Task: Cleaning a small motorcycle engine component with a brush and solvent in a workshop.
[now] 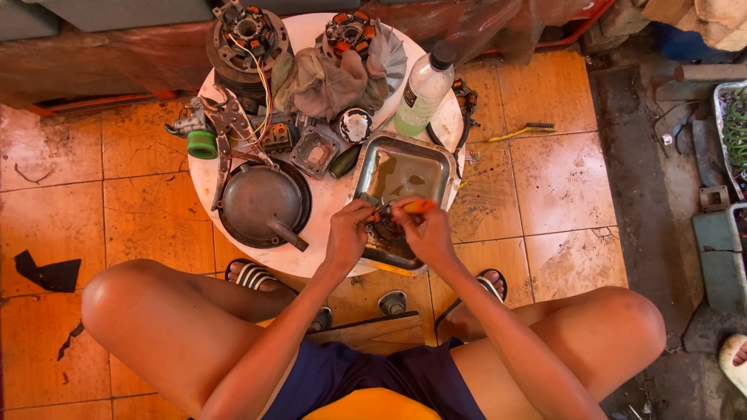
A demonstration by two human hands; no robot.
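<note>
A small dark metal part (387,228) sits between both hands above the near end of a rectangular steel tray (436,159) holding murky liquid, on a round white table (327,204). The left hand (348,233) is clenched around the part (mostly hidden by fingers). The right hand (424,232) grips an orange-handled tool (411,207), its tip against the part. A round dark metal cover (262,204) lies just left of the tray, and a clear plastic bottle (424,89) stands behind.

i see both bare forearms reaching forward from between my bent knees, left hand (348,230) and right hand (425,232) close together, fingers curled in a pinching grip, wrists angled inward.
</note>
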